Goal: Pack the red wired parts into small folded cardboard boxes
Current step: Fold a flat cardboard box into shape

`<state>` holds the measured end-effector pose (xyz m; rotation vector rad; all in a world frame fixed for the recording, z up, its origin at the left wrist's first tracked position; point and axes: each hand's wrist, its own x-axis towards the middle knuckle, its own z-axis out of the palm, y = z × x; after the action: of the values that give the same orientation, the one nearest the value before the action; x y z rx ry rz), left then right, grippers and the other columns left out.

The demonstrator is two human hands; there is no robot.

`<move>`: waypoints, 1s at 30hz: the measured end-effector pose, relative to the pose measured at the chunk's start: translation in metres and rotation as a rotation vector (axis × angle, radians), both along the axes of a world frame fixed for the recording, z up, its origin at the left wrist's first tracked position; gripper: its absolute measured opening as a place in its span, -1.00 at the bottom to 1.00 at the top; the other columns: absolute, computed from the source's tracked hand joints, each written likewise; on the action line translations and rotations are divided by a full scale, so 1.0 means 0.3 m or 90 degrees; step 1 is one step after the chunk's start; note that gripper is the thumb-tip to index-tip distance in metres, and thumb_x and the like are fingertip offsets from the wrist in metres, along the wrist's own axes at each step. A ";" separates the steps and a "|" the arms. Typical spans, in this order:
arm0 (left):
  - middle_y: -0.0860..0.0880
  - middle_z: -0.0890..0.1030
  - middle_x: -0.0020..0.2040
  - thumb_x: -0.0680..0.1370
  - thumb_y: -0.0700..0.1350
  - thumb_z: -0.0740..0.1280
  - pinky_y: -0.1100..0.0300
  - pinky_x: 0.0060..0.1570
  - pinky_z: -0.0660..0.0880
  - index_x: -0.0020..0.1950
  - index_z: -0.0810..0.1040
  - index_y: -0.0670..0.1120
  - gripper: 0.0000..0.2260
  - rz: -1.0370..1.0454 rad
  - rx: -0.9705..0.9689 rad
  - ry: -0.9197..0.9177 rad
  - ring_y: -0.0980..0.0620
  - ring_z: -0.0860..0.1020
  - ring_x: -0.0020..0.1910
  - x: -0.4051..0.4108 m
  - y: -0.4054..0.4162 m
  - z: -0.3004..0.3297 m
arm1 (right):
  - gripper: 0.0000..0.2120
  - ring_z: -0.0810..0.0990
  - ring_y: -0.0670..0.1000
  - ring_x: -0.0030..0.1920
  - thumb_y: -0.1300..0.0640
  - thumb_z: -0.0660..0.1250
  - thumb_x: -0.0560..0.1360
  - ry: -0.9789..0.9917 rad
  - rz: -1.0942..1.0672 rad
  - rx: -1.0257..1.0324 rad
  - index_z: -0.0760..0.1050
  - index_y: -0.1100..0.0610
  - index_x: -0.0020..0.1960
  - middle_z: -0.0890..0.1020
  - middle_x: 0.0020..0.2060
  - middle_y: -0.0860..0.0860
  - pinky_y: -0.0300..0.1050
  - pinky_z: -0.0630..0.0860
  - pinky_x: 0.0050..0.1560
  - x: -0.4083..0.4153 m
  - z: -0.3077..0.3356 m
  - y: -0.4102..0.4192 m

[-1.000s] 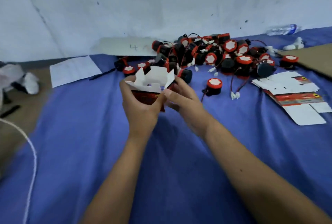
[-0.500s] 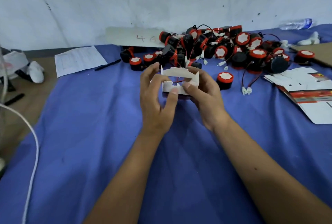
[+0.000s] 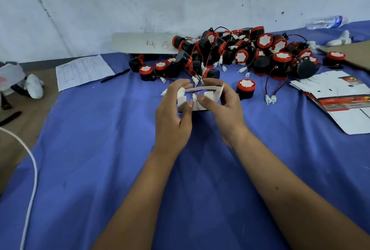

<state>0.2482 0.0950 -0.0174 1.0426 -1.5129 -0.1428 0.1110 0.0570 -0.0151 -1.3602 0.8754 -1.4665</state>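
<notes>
Box gripped by both hands; loose parts pile behind, possibly touching.

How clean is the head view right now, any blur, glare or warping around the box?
Head view: flat, even light, no glare; cardboard box and both hands, left hand, right hand, slightly soft; wide-angle bending at edges; far water bottle blurry.
</notes>
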 end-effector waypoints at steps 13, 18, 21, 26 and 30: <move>-0.05 0.21 0.64 0.70 -0.29 0.14 0.03 0.61 0.08 0.66 0.12 -0.13 -0.48 0.002 0.150 -0.053 -0.04 0.12 0.64 -0.034 -0.015 -0.042 | -0.52 0.44 -0.13 0.36 0.44 0.12 0.53 0.153 0.006 -0.090 0.42 0.10 0.37 0.51 0.30 -0.04 0.04 0.40 0.44 0.035 -0.004 0.025; -0.21 0.29 0.60 0.68 -0.33 0.14 -0.18 0.48 0.35 0.69 0.02 -0.11 -0.40 -0.056 0.173 -0.010 -0.29 0.33 0.53 -0.021 -0.036 -0.048 | -0.46 0.23 -0.18 0.50 -0.20 0.17 0.56 0.202 0.034 -0.087 0.26 -0.06 0.49 0.30 0.44 -0.12 -0.06 0.27 0.49 0.028 0.003 0.044; -0.01 0.17 0.67 0.64 -0.26 0.08 0.23 0.54 0.25 0.70 0.01 -0.13 -0.39 -0.013 0.139 0.003 0.13 0.17 0.63 -0.014 -0.027 -0.039 | -0.41 0.19 -0.23 0.52 -0.26 0.09 0.51 0.140 0.104 -0.054 0.28 -0.12 0.51 0.28 0.47 -0.16 -0.15 0.19 0.51 0.029 0.020 0.056; -0.15 0.15 0.64 0.64 -0.31 0.12 0.43 0.37 0.30 0.58 0.07 -0.33 -0.49 -0.001 0.066 0.076 0.36 0.24 0.52 -0.054 -0.007 -0.018 | -0.46 0.32 -0.05 0.50 0.10 0.12 0.52 0.074 0.138 -0.029 0.35 0.01 0.50 0.39 0.45 -0.03 0.14 0.25 0.54 0.029 0.041 0.059; -0.21 0.19 0.65 0.68 -0.37 0.17 0.43 0.13 0.43 0.31 0.26 -0.29 -0.78 -0.012 0.064 0.094 0.18 0.45 0.43 -0.060 0.002 -0.010 | -0.58 0.47 -0.02 0.40 -0.03 0.17 0.61 0.043 0.105 -0.012 0.42 -0.02 0.45 0.53 0.33 -0.03 0.18 0.35 0.47 0.033 0.052 0.073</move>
<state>0.2303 0.0955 -0.0203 1.0737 -1.3938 -0.3062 0.1208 0.0790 0.0007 -1.4681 0.7741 -1.3119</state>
